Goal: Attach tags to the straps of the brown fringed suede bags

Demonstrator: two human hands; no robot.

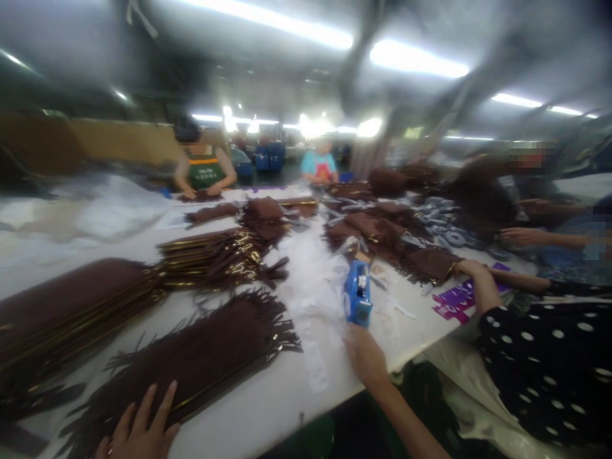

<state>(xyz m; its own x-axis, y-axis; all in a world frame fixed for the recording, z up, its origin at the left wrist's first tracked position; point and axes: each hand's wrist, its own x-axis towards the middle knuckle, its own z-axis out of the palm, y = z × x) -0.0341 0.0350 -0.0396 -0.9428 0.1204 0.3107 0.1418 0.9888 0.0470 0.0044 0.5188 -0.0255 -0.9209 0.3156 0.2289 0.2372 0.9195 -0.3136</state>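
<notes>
My left hand (pixel 141 427) lies with fingers spread on the near edge of a dark brown bag (pixel 191 357) with fringed ends and a gold zipper. My right hand (pixel 366 357) is at the near end of a blue tape dispenser (pixel 358 296), beside crumpled white plastic wrapping (pixel 310 274). Its fingers are blurred and partly hidden, so I cannot tell whether it grips anything. A stack of similar brown bags (pixel 86 306) lies left of the bag, and another pile with gold clasps (pixel 220 255) sits behind.
On my right, a co-worker in a polka-dot sleeve (pixel 540 357) reaches to brown fringed pieces (pixel 392 239), with purple printed cards (pixel 454 299) beneath the arms. Other people work across the white table (pixel 239 414). White plastic bags (pixel 115 204) heap at the left.
</notes>
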